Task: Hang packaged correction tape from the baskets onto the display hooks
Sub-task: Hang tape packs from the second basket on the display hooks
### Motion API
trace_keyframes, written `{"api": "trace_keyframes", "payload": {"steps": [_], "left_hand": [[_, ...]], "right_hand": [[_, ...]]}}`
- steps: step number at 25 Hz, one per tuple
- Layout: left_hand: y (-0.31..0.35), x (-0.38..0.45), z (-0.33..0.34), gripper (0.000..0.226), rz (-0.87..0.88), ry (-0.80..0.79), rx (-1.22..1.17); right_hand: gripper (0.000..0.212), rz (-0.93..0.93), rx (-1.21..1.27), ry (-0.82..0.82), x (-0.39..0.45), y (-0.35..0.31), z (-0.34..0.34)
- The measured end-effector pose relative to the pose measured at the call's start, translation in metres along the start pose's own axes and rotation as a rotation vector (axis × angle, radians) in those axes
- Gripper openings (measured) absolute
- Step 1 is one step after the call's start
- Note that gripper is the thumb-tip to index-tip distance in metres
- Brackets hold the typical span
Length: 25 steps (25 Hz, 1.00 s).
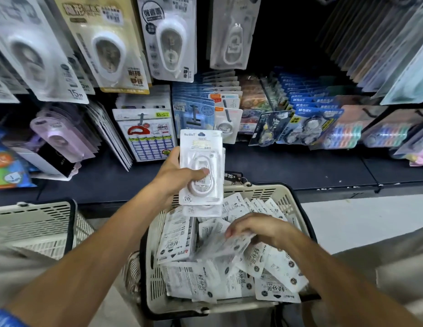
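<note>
Head view, as I read it remotely: display rack carries many hung packs on its hooks. Below it, cream basket is heaped with correction tape packets, so I judge most stock unhung. A second basket sits at left, contents unseen. Left hand grips a small stack of packs upright, just above the basket, not yet on a hook. Right hand is curled down among the packets, fingers around one blurred pack.

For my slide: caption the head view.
Left hand holds correction tape packs; right hand reaches into the basket.
</note>
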State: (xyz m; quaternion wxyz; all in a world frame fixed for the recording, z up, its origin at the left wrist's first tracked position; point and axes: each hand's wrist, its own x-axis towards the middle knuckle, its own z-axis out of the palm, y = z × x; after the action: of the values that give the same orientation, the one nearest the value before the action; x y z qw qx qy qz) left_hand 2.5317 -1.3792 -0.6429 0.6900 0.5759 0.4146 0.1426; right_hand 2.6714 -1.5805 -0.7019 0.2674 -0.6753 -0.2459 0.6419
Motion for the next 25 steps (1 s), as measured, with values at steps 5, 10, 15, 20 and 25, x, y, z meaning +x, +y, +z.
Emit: {"api": "trace_keyframes", "payload": {"steps": [5, 10, 15, 20, 25], "left_hand": [[0.000, 0.001, -0.008, 0.072, 0.076, -0.079, 0.249], [-0.006, -0.001, 0.007, 0.041, -0.037, -0.234, 0.180], [-0.007, -0.003, 0.004, 0.046, -0.229, -0.254, -0.220], [-0.009, -0.010, 0.012, 0.067, -0.189, -0.317, -0.147], [0.003, -0.012, 0.013, 0.059, -0.114, -0.199, -0.270]], "right_hand": [[0.033, -0.154, 0.387, -0.136, -0.020, -0.021, -0.047], [0.059, -0.348, 0.917, -0.321, -0.022, -0.035, -0.042], [0.075, -0.368, 0.888, -0.191, -0.026, -0.045, -0.034], [0.051, -0.448, 0.736, 0.181, -0.022, -0.055, -0.013], [0.065, -0.514, 0.241, 0.539, -0.030, -0.060, -0.001]]}}
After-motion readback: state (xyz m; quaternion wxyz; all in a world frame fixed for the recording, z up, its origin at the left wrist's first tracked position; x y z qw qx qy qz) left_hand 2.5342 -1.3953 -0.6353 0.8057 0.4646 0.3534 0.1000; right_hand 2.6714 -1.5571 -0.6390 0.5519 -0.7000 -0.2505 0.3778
